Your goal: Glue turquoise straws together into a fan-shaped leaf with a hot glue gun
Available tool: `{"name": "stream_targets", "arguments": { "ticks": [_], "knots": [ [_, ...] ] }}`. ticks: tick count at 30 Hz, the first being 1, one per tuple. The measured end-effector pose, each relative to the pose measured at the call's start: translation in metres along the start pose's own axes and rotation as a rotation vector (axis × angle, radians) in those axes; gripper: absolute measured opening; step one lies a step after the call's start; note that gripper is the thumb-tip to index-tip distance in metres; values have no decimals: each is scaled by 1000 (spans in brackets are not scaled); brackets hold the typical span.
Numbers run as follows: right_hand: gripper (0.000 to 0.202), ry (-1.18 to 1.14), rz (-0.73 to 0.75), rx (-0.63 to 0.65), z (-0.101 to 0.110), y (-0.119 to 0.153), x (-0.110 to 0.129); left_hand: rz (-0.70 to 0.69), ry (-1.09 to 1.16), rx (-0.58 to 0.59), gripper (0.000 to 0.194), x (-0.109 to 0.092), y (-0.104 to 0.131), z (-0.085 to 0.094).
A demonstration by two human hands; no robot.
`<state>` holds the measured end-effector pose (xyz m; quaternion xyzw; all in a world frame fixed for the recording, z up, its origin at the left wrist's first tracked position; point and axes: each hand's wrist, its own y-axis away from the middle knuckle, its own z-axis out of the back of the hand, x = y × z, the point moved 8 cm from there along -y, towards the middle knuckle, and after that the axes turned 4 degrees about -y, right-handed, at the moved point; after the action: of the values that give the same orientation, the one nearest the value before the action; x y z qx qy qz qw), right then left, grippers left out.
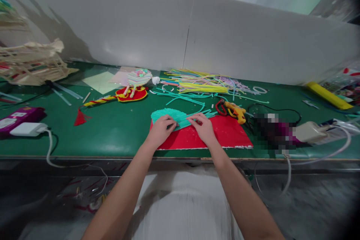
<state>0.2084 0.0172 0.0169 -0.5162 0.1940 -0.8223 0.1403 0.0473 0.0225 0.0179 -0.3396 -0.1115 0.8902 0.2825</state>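
A teal patch of pipe cleaners [165, 113], laid in close side-by-side rows, covers the upper left of a red board [180, 141]. My left hand [163, 129] rests on the patch's lower edge, its bent fingers and thumb pinched at a teal strip. To its right, my right hand [203, 127] pinches the teal strip between thumb and index finger. The strips' loose ends [209, 113] stick out past the right hand along the board's top edge. The fingers partly hide the strip between them.
Behind lies a heap of coloured pipe cleaners [202, 82]. A yellow glue gun [236, 111] and red-handled scissors [221, 108] touch the board's right side. A striped woolly figure [139, 78], red-tasselled ornament [131, 94], wooden stick model [30, 63] and plugged power strips [22, 120] also occupy the green table.
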Motion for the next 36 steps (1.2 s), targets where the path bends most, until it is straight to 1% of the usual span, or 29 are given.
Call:
{"name": "stream_targets", "arguments": {
  "ticks": [2, 3, 6, 9, 12, 16, 19, 21, 22, 23, 24, 26, 27, 28, 29, 30, 31, 33, 34, 36],
  "knots": [
    [21, 33, -32, -61, 6, 0, -4, 11, 8, 3, 22, 1, 0, 0],
    [20, 59, -41, -62, 6, 0, -6, 16, 9, 4, 20, 2, 1, 0],
    [17, 122, -56, -5, 0, 1, -11, 27, 5, 1, 13, 3, 1, -1],
    [16, 166, -45, 50, -5, 1, -15, 31, 14, 7, 9, 4, 2, -2],
    [15, 208, -25, 79, -8, 1, -18, 32, 24, 8, 8, 6, 1, -2],
    [13, 218, -37, 90, -9, 0, -19, 29, 27, 7, 8, 7, 1, -4],
    [14, 181, -56, 62, -7, 0, -16, 29, 58, 11, 11, 6, 1, -3],
    [16, 114, -91, -14, 0, 1, -16, 43, 101, -26, 21, 6, 1, 3],
    [18, 75, -119, -64, 4, 1, -17, 68, 113, -83, 25, 8, 2, 9],
    [19, 35, -151, -109, 8, 2, -19, 116, 105, -170, 29, 12, 3, 18],
    [21, -1, -185, -141, 11, 3, -22, 191, 73, -284, 31, 19, 7, 29],
    [23, -49, -247, -160, 13, 4, -27, 403, -35, -508, 31, 33, 19, 50],
    [24, -58, -270, -156, 13, 5, -29, 519, -85, -577, 30, 40, 26, 55],
    [25, -58, -286, -149, 12, 6, -30, 624, -121, -602, 29, 47, 31, 57],
    [25, -49, -296, -146, 13, 6, -30, 704, -142, -586, 29, 52, 34, 55],
    [26, -36, -302, -146, 13, 6, -29, 754, -149, -547, 29, 57, 34, 52],
    [26, -24, -305, -147, 14, 6, -28, 775, -146, -499, 30, 60, 33, 47],
    [28, -11, -307, -151, 15, 7, -26, 762, -123, -430, 29, 64, 28, 39],
    [29, -8, -307, -151, 15, 7, -25, 744, -100, -421, 28, 65, 27, 38],
    [30, -2, -303, -147, 15, 7, -23, 695, -35, -459, 26, 66, 26, 39]
  ]
}}
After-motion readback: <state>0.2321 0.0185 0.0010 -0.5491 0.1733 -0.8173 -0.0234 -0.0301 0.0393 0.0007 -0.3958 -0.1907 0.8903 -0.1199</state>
